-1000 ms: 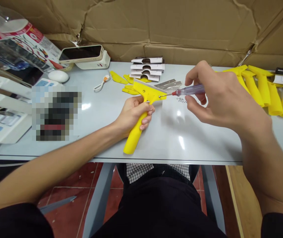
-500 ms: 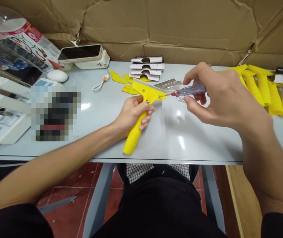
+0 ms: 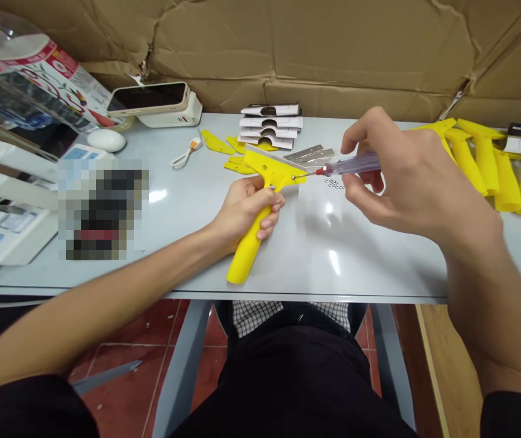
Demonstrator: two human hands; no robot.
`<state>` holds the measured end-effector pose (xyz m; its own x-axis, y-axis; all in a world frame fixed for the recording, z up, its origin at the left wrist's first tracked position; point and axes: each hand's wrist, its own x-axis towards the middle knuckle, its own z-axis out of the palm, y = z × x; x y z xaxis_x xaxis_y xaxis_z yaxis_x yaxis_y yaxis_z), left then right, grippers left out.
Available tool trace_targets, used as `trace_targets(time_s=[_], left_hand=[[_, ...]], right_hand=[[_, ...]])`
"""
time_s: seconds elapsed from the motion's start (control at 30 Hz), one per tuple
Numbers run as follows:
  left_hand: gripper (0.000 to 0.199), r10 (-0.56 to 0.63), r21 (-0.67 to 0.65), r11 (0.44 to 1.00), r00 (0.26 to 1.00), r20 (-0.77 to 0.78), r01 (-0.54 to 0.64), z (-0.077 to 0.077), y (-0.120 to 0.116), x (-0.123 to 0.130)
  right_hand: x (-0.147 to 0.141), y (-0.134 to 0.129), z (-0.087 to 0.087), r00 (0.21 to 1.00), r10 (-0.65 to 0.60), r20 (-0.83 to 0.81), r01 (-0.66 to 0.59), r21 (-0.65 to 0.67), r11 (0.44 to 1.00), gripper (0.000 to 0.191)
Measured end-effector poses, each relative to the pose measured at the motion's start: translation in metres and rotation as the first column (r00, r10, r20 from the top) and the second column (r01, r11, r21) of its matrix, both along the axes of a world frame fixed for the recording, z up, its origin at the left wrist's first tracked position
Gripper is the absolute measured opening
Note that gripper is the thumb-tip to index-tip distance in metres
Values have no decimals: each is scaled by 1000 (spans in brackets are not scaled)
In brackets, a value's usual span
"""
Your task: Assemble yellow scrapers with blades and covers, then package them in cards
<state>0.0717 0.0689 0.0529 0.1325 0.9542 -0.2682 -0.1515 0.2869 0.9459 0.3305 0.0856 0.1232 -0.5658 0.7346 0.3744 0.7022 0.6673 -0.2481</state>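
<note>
My left hand (image 3: 251, 210) is wrapped round the neck of a yellow scraper (image 3: 244, 258), its wide head pointing away from me and a thin metal blade along the far edge. Two screws show on the head. In my right hand (image 3: 401, 173) is a screwdriver with a clear purple handle (image 3: 354, 163); its tip touches the screw at the head's right end. Small metal nuts (image 3: 334, 183) lie just beyond that hand's thumb. Behind the head are loose metal blades (image 3: 310, 154) and flat yellow pieces (image 3: 217, 142).
Several yellow handles (image 3: 506, 176) lie at the right beside a dark box. White paper sleeves (image 3: 269, 125) are stacked at the back. A phone (image 3: 148, 97), white mouse (image 3: 106, 140), short cable (image 3: 187, 153), large bottle (image 3: 55, 79) and power strips (image 3: 9, 234) stand left. Cardboard (image 3: 355, 55) lines the back.
The fingers of my right hand have shifted slightly up and right along the screwdriver handle. My left hand and the scraper look nearly unmoved.
</note>
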Motion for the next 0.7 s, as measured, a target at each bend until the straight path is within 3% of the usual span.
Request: trace_targets(time_s=[0.17, 0.4, 0.57, 0.7], left_hand=[[33, 6, -3, 1000, 1000, 5, -6, 1, 0, 0], [31, -10, -9, 1000, 1000, -7, 10, 0, 0, -1], [32, -11, -6, 1000, 1000, -21, 11, 1, 0, 0], [34, -8, -11, 1000, 1000, -29, 8, 1, 0, 0]], right_hand=[[1, 4, -2, 998, -51, 36, 49, 44, 998, 16], [-1, 0, 0, 1000, -1, 9, 1, 13, 1000, 29], [1, 3, -2, 999, -37, 25, 36, 33, 999, 16], [1, 5, -4, 998, -64, 25, 63, 46, 997, 22]])
